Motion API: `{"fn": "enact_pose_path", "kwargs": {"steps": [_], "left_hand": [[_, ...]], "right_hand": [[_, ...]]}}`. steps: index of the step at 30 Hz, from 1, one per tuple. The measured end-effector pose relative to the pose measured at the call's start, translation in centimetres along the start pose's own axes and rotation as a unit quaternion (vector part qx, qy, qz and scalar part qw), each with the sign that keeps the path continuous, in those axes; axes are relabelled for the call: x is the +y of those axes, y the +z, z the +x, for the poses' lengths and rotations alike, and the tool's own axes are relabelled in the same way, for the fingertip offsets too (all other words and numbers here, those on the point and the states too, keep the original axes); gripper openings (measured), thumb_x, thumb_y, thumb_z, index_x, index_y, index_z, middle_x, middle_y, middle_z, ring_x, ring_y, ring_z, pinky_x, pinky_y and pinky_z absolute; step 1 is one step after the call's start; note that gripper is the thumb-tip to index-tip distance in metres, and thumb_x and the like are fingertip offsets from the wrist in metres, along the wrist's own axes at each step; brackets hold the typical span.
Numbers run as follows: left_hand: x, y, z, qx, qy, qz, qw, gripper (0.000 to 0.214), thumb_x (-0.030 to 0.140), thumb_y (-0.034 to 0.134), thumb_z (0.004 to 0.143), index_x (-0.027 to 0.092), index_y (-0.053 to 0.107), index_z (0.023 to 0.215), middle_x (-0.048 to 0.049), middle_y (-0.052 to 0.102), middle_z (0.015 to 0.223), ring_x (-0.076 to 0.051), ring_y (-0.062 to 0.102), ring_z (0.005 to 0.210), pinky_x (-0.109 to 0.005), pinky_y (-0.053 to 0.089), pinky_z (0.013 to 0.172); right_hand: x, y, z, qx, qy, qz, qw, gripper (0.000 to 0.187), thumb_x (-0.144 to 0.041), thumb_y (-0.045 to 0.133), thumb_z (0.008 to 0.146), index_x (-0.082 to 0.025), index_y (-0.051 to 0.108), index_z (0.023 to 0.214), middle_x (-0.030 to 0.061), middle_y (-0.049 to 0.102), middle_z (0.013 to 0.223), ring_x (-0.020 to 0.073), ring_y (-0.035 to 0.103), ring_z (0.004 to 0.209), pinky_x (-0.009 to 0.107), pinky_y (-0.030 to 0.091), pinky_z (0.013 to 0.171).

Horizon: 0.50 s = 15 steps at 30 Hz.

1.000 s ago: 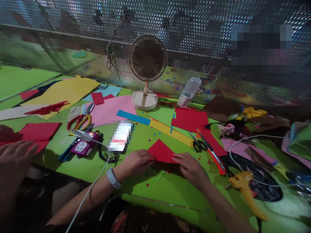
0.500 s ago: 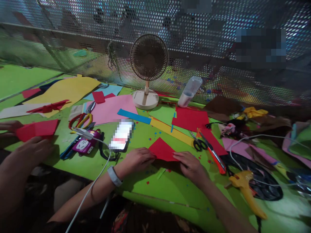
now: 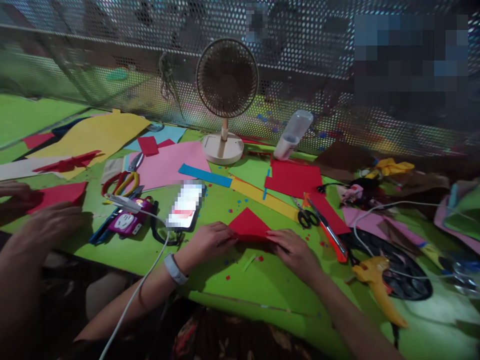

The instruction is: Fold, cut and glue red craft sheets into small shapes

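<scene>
A red sheet, felt or paper, is folded to a point at its far side and spans the gap between my hands. My left hand, with a pale band on the wrist, pinches its left corner. The right corner is pinched between the thumb and fingers of my right hand. Beyond my left hand lies a lit phone. Black-handled scissors and an orange utility knife lie past my right hand. Small red scraps dot the table nearby.
At left, another person's hands hold a red sheet. A purple power adapter, pliers, a fan, a tilted bottle and a yellow glue gun stand or lie about. A white cable crosses my left forearm.
The camera view has shifted slightly. The near edge of the red sheet between my hands sits lower and flatter; both hands keep their grip. The other person's right hand has moved over their red sheet.
</scene>
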<state>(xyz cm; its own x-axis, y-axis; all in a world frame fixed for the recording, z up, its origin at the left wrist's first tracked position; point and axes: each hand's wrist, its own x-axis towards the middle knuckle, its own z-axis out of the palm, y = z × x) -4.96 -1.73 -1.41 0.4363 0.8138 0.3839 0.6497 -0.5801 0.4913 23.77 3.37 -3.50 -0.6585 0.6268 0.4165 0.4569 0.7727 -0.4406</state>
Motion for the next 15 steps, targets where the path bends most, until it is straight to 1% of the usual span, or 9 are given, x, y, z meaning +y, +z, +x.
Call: {"fn": "enact_pose_path", "kwargs": {"steps": [2,5,8,10,11,13,15], "left_hand": [[0.03,-0.04,0.06,-0.001,-0.013,0.001,1.0,0.022,0.029,0.048,0.095,0.019,0.067,0.099,-0.0072,0.071,0.089,-0.017,0.066,0.085,-0.029,0.055,0.075],[0.03,-0.06,0.15,0.001,-0.038,0.006,0.999,0.022,0.03,0.049,0.095,0.017,0.067,0.094,-0.0081,0.07,0.086,-0.018,0.065,0.082,-0.031,0.054,0.071],[0.0,-0.02,0.19,-0.003,-0.052,0.016,0.999,0.02,0.03,0.05,0.095,0.018,0.066,0.091,-0.0073,0.07,0.085,-0.018,0.064,0.079,-0.031,0.054,0.068],[-0.06,0.03,0.11,0.0,-0.063,0.023,0.998,0.018,0.03,0.051,0.094,0.018,0.064,0.095,-0.0066,0.07,0.086,-0.018,0.064,0.077,-0.031,0.054,0.067],[-0.11,0.03,0.03,0.018,-0.071,0.03,0.997,0.018,0.031,0.052,0.093,0.019,0.063,0.101,-0.007,0.07,0.089,-0.019,0.065,0.078,-0.032,0.054,0.067],[-0.21,-0.03,-0.19,0.077,-0.078,0.05,0.993,0.026,0.028,0.053,0.093,0.019,0.056,0.117,-0.0093,0.07,0.1,-0.02,0.066,0.086,-0.034,0.056,0.071],[-0.18,-0.19,-0.37,0.132,-0.05,0.071,0.987,0.038,0.021,0.052,0.093,0.021,0.047,0.13,-0.0105,0.067,0.112,-0.021,0.064,0.1,-0.037,0.055,0.081]], "right_hand": [[0.0,0.12,-0.05,0.003,0.007,0.003,1.0,0.021,-0.019,0.054,0.092,-0.023,0.065,0.109,0.0077,0.071,0.108,0.0213,0.066,0.097,0.042,0.054,0.083],[-0.21,0.17,0.06,0.023,0.032,-0.002,0.999,0.015,-0.024,0.054,0.093,-0.022,0.067,0.1,0.0078,0.072,0.104,0.0216,0.066,0.093,0.042,0.054,0.082],[-0.48,0.07,0.26,0.033,0.047,-0.004,0.998,0.014,-0.026,0.054,0.093,-0.021,0.067,0.093,0.0075,0.072,0.1,0.021,0.066,0.09,0.04,0.053,0.08],[-0.55,0.0,0.35,0.032,0.049,-0.003,0.998,0.015,-0.026,0.053,0.093,-0.022,0.067,0.091,0.0073,0.071,0.1,0.0208,0.065,0.09,0.039,0.053,0.08],[-0.56,-0.02,0.37,0.032,0.051,-0.004,0.998,0.016,-0.027,0.053,0.094,-0.022,0.067,0.091,0.0074,0.071,0.1,0.0209,0.065,0.09,0.039,0.053,0.08],[-0.54,0.01,0.38,0.031,0.055,-0.008,0.998,0.017,-0.028,0.051,0.094,-0.022,0.067,0.089,0.0076,0.071,0.1,0.021,0.065,0.09,0.039,0.052,0.08],[-0.51,0.1,0.38,0.032,0.058,-0.014,0.998,0.018,-0.028,0.051,0.094,-0.022,0.066,0.086,0.0078,0.071,0.098,0.021,0.064,0.09,0.039,0.052,0.08]]}}
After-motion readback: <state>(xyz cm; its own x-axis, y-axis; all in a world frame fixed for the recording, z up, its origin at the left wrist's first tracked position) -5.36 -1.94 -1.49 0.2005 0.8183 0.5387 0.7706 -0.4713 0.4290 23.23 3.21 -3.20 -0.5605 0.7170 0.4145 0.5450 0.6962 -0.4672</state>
